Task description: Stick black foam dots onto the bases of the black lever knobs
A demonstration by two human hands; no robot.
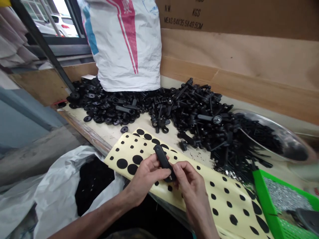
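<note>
My left hand (146,176) and my right hand (190,186) are both closed around one long black plastic handle part (163,161), held above a pale yellow sheet (224,202) dotted with round black stickers. The left fingers pinch its middle. The right fingertips press on its lower end. Its upper end sticks up free.
A big heap of black plastic parts (199,116) covers the bench behind, with a white woven sack (124,43) standing at the back. A metal bowl (286,132) with black pieces lies right, a green basket of small screws (281,199) beside it. A plastic bag (62,189) holding black parts hangs lower left.
</note>
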